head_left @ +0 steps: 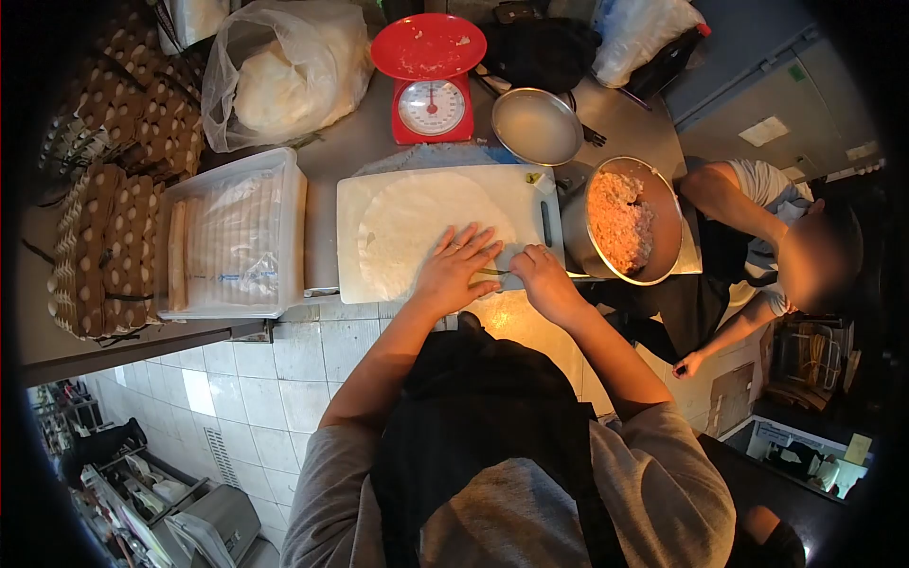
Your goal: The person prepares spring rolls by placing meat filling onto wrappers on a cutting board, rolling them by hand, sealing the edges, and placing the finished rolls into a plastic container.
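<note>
A pale, thin round wrapper sheet (402, 222) lies on a white cutting board (352, 275). My left hand (461, 265) rests palm down on the sheet's front right part, its fingers spread. Close beside it, my right hand (543, 276) is closed at the board's front edge, its fingers curled down. A thin dark green strip (492, 272) shows between the two hands and reaches the right fingertips. What the right hand grips is mostly hidden by its own fingers.
Right of the board stands a metal pot (670, 227) of pinkish minced filling (617, 222). Behind are a metal bowl (537, 126) and red scale (431, 109). Left are a plastic tub (292, 237) of rolls and egg trays (104, 246). A co-worker (748, 189) stands at right.
</note>
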The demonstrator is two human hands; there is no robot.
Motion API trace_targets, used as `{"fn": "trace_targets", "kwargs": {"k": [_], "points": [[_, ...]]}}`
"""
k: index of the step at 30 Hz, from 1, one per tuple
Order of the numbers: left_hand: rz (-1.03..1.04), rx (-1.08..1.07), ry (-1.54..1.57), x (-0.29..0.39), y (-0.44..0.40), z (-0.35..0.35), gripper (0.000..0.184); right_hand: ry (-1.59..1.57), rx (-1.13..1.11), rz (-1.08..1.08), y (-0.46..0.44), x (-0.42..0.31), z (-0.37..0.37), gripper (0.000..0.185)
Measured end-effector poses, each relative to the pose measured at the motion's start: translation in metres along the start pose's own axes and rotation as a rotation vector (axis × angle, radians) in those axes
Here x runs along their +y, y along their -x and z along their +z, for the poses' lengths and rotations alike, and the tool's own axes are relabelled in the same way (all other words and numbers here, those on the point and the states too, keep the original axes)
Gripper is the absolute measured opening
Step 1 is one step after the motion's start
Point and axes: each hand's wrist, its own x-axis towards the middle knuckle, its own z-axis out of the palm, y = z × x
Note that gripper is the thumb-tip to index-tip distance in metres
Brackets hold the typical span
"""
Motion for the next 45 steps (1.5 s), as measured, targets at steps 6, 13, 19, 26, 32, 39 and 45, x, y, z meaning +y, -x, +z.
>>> {"fn": "trace_targets", "kwargs": {"k": [6,13,19,26,32,39,45], "points": [[-0.001,-0.006,0.003,-0.001,0.000,0.001,0.063,-0.039,-0.004,0.057,-0.011,-0.009,-0.004,0.011],[-0.039,-0.104,-0.006,0.001,-0.001,-0.005,0.060,0.391,-0.103,-0.174,-0.054,-0.010,-0.016,0.013],[0.007,0.053,0.045,0.000,0.000,0.001,0.063,0.596,0.116,-0.046,-0.061,0.008,-0.034,0.016],[0.013,0.139,0.103,0.007,0.001,-0.012,0.061,0.696,0.112,0.222,-0.091,0.012,-0.050,0.014],[-0.191,0.345,-0.179,-0.001,0.043,-0.050,0.050,0.513,0.085,0.105,-0.066,0.013,-0.025,0.021],[-0.573,0.287,-0.455,-0.057,0.099,-0.038,0.053,0.256,0.097,0.016,-0.036,0.007,0.001,0.037],[-0.572,0.220,-0.486,-0.066,0.098,-0.046,0.056,0.229,0.120,0.134,-0.024,-0.001,0.011,0.041]]}}
